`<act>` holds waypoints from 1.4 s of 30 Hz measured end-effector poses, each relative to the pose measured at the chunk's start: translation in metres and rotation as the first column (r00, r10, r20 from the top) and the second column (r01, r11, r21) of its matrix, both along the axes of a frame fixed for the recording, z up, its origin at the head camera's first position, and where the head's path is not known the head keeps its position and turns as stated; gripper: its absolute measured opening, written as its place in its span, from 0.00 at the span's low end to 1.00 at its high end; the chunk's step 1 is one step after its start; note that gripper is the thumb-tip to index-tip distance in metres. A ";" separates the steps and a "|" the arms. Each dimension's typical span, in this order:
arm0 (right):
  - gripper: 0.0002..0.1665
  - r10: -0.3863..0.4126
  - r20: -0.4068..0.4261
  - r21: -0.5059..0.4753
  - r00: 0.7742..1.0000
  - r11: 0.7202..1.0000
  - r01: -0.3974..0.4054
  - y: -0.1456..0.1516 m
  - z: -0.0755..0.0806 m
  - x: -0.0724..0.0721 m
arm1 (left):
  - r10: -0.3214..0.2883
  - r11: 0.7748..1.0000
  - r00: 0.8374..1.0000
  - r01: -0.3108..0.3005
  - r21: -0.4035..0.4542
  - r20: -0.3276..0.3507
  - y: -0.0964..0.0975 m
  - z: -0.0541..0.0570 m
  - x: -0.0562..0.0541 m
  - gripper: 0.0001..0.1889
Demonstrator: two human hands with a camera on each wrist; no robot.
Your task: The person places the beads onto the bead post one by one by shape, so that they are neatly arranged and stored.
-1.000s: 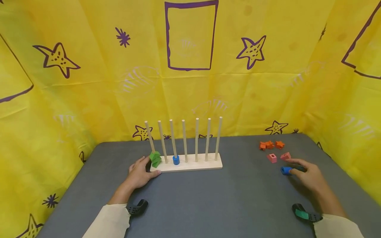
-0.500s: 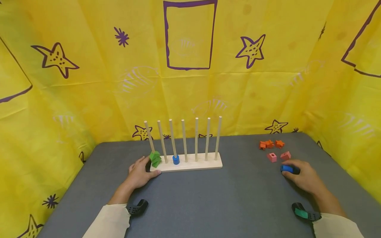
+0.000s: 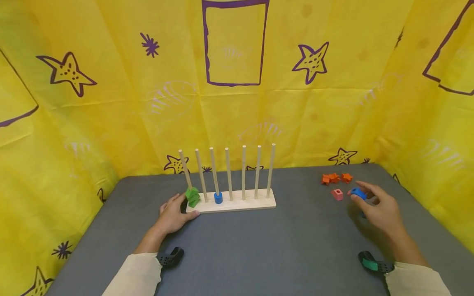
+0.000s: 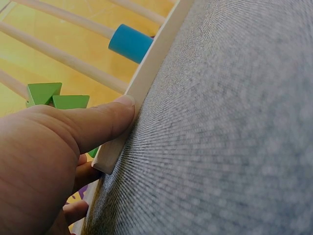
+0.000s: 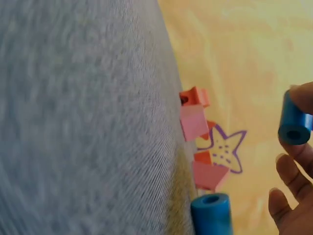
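My left hand [image 3: 174,216] grips the left end of a wooden peg board [image 3: 240,205], thumb along the front edge in the left wrist view. Green triangular beads [image 3: 192,197] are stacked on the leftmost peg, and a blue cylinder bead [image 3: 218,198] sits low on the third. Over at the right, my right hand [image 3: 383,211] pinches another blue cylinder bead [image 5: 295,120] between thumb and fingers, tilted and raised off the table. A further blue cylinder bead [image 5: 212,215] stands on the table beneath, mostly hidden by the hand in the head view.
Beyond the right hand lie two pink beads [image 3: 337,194], one mostly covered in the head view. Several orange star beads [image 3: 347,177] sit behind them near the table's back edge. A yellow patterned cloth [image 3: 237,111] hangs around the grey table [image 3: 259,255].
My right hand has closed its fingers on a blue cylinder bead and lifted it off the table, exposing part of the other blue bead. My left hand stays on the board.
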State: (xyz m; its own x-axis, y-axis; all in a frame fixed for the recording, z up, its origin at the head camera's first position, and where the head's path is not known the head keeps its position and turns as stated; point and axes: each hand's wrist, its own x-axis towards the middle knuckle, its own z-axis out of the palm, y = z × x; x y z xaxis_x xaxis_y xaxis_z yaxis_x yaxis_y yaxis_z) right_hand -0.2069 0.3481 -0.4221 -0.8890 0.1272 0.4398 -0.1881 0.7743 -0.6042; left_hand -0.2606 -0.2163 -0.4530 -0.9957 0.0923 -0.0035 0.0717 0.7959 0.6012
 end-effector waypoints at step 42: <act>0.18 0.371 -0.113 -0.310 0.922 0.868 -0.387 -0.103 0.104 -0.006 | -0.031 1.000 0.999 0.031 0.005 -0.042 -0.001 -0.001 -0.001 0.44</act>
